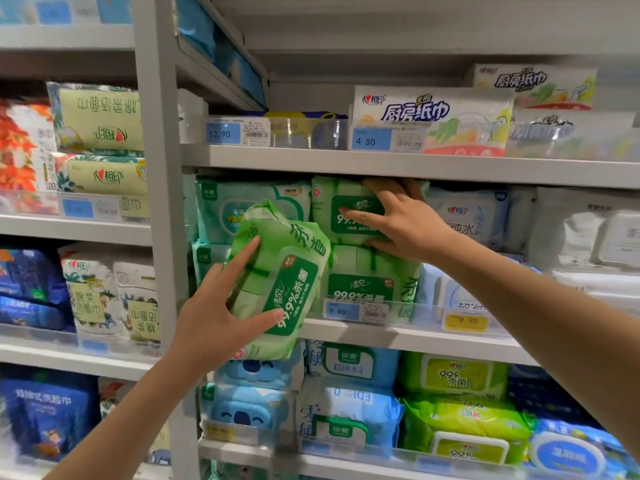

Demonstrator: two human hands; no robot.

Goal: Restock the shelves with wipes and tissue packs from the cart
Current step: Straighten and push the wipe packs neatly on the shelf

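My left hand (221,306) holds a green wipes pack (280,282), tilted, in front of the middle shelf (398,337). Its thumb lies under the pack's label and its fingers wrap the left side. My right hand (398,220) grips the upper green wipes pack (346,209) on that shelf, thumb below it and fingers spread over its front and top. That pack sits on another green pack (367,282) of the same kind. The cart is not in view.
Teal wipes packs (221,209) stand left of the green stack, pale blue and white packs (474,216) right of it. Kitchen-towel packs (433,123) fill the shelf above, blue and lime packs (450,379) the shelf below. A grey upright post (162,202) divides the bays.
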